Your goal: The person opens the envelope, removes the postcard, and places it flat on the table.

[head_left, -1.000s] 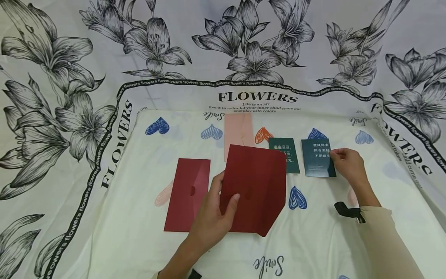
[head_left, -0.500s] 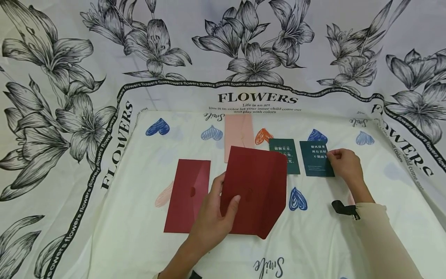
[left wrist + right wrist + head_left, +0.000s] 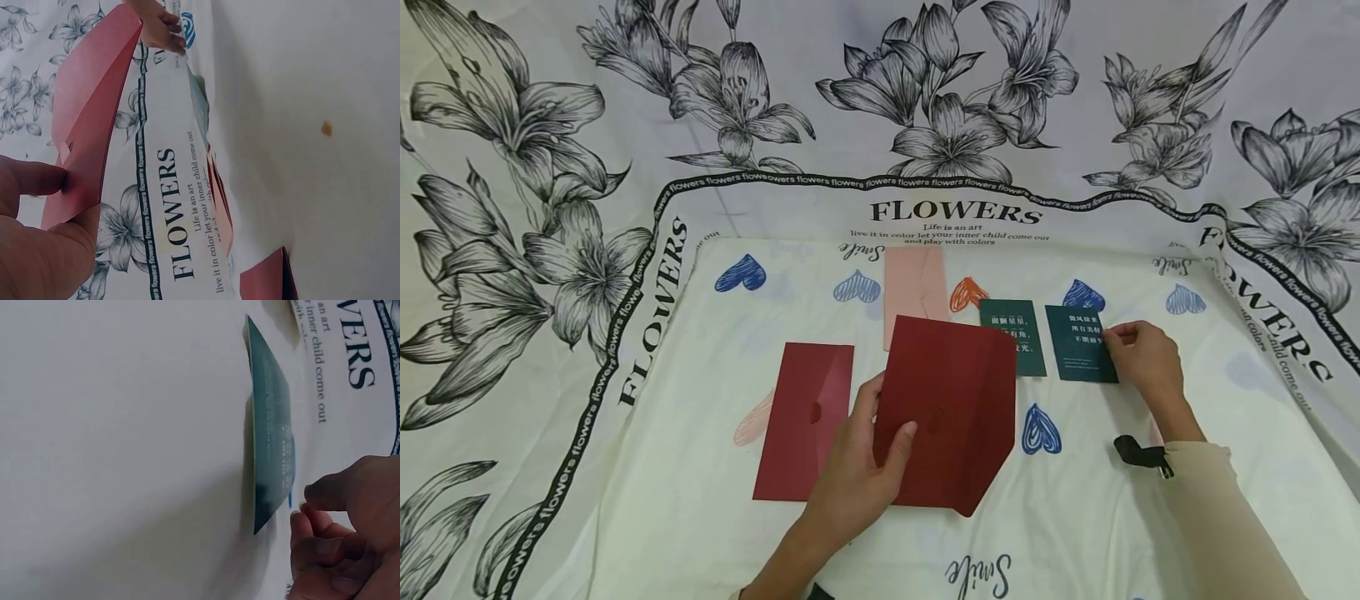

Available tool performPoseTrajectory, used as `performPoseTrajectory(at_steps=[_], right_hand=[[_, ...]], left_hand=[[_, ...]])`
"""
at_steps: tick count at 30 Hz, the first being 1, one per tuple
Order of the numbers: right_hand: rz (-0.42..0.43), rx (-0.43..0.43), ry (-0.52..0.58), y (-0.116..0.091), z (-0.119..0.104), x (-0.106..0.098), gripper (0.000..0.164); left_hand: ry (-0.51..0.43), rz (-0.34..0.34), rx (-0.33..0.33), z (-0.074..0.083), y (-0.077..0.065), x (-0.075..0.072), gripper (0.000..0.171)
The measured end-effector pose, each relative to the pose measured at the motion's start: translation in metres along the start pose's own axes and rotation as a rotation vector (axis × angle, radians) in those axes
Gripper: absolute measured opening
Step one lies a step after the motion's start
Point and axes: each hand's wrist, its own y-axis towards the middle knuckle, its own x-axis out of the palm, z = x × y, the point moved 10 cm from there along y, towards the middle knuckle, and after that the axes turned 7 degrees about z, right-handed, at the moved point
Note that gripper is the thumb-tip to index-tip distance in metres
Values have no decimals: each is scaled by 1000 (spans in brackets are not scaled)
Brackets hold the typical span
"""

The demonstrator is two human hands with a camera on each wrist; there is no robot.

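1. The red envelope [image 3: 955, 383] stands tilted in front of the person, between the two hands: just right of the left hand [image 3: 857, 467] and well apart from the right hand [image 3: 1150, 358]
2. The left hand grips the red envelope by its left side, thumb laid across the front and fingers behind it, as the head and left wrist views both show
3. The nearer green card [image 3: 1075, 343] lies on the pale cloth [image 3: 677, 467] just beside the right hand's fingertips, its white lettering facing up
4. The right hand's fingers are curled, and the thumb and forefinger tips nearly meet; from the head they overlap the card's right edge, while the right wrist view shows a narrow gap, so whether they pinch it cannot be told
5. The other green card [image 3: 1032, 325] lies to the left of that one, partly hidden by the raised envelope
6. The left forearm slants up from the bottom edge; the right forearm comes in from the lower right, in a beige sleeve [image 3: 1232, 508] with a black strap [image 3: 1141, 452] at the cuff
7. The flat maroon envelope [image 3: 797, 433] lies left of the left hand, which covers its lower right part; the pink envelope [image 3: 916, 283] lies beyond the raised one, among printed hearts
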Motion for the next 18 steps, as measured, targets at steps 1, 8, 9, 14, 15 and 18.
performPoseTrajectory(at_steps=[1, 8, 9, 14, 15, 18], right_hand=[[14, -8, 3, -2, -2, -3, 53], [92, -151, 129, -44, -41, -28, 54], [91, -177, 159, -53, -49, -30, 53], [25, -317, 323, -107, -93, -31, 38], [-1, -345, 359, -118, -101, -30, 33], [-95, -436, 473, -149, -124, -21, 22]], left_hand=[[5, 2, -3, 0, 0, 0, 66], [5, 12, -8, -3, 0, -1, 66], [3, 13, -7, -3, 0, -1, 67], [-25, 16, 1, -2, 0, 2, 67], [-34, 16, 1, -2, 0, 3, 67], [-50, 16, 1, 0, 0, 5, 67]])
